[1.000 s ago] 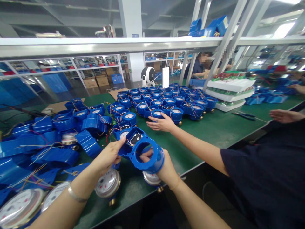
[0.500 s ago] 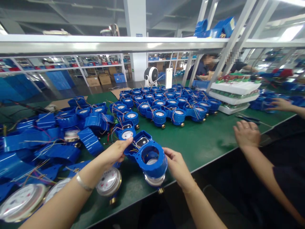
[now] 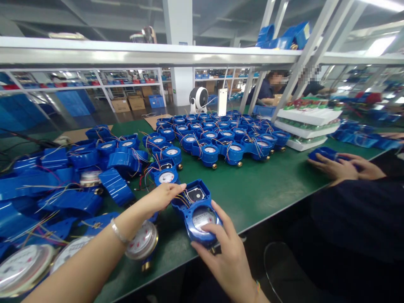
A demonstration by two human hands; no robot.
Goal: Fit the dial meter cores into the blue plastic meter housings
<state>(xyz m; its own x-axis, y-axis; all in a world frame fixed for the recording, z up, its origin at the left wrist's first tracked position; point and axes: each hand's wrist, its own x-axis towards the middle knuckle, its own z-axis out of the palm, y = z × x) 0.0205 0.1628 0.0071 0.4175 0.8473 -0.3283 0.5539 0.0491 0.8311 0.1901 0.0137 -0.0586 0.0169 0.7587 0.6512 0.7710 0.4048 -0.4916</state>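
Note:
A blue water meter housing (image 3: 186,221) is at the table's front edge, with a round dial (image 3: 203,218) showing inside its ring. Thin wires and a black part lie in its square compartment (image 3: 195,194). My left hand (image 3: 162,196) grips the housing's left side by the compartment, thumb along the rim. My right hand (image 3: 225,248) is closed around the ring, one finger over the dial and the thumb at its lower edge. Left of it, partly behind my left forearm, sits a bare water meter (image 3: 143,240) with a brass fitting.
Several assembled blue meters (image 3: 208,153) stand in rows beyond my hands. Loose blue housings (image 3: 75,202) are heaped at left. White foam trays (image 3: 306,130) and a small fan (image 3: 198,100) stand farther back. At right, a co-worker's hands (image 3: 344,166) hold a blue part.
The housing ring has come down around the meter, whose clear body showed below it before. My right hand has moved from the ring's side to its front and top.

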